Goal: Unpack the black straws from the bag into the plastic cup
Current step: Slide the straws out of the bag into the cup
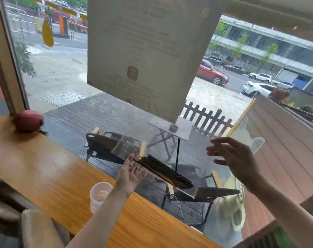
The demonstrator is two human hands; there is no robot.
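A clear plastic bag (123, 147) with a bundle of black straws (162, 171) hangs tilted above the counter's far edge, its lower end to the right. My left hand (132, 173) is palm up under the bag's middle and holds it. One black straw (177, 154) stands upright out of the bundle, touching neither hand. My right hand (236, 158) hovers to the right of the bag with fingers spread and nothing in it. The translucent plastic cup (100, 196) stands upright on the counter below and left of my left wrist.
The wooden counter (44, 167) runs along a large window (62, 68) just behind the bag. A red round object (28, 120) sits at the counter's far left corner. A padded chair back (37, 228) is at the lower left. A paper poster (143, 51) hangs on the glass.
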